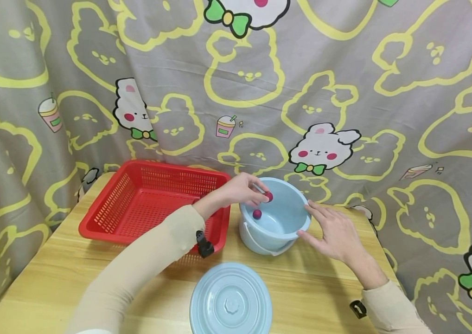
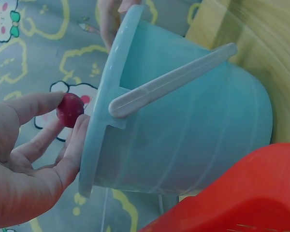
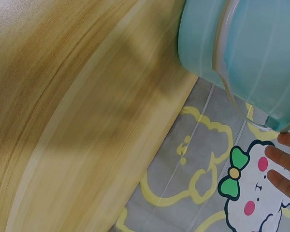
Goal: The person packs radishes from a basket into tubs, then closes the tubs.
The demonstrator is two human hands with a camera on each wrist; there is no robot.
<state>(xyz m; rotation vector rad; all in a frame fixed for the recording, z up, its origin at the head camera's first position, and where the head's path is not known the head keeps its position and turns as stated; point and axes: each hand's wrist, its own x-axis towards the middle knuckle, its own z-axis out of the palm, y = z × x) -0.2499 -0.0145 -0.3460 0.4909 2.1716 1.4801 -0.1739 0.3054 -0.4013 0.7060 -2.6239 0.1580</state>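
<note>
My left hand point(image 1: 245, 189) pinches a small, round, dark red plum-like fruit point(image 2: 70, 110) between its fingertips, above the opening of a light blue bucket point(image 1: 275, 239). A second dark red fruit point(image 1: 257, 214) shows inside the bucket, below that hand; whether it rests on the wall or is falling cannot be told. On the bucket's right side, my right hand point(image 1: 336, 232) touches the rim with spread fingertips and thumb. In the right wrist view, its fingers point(image 3: 282, 162) reach the rim fairly straight. The bucket stands upright, its pale handle point(image 2: 171, 79) hanging down along the side.
Left of the bucket sits a red perforated basket point(image 1: 154, 168), under my left forearm. A round light blue lid point(image 1: 232, 304) lies on the wooden table point(image 1: 302, 297) in front. Behind the table hangs a grey patterned curtain point(image 1: 261, 60).
</note>
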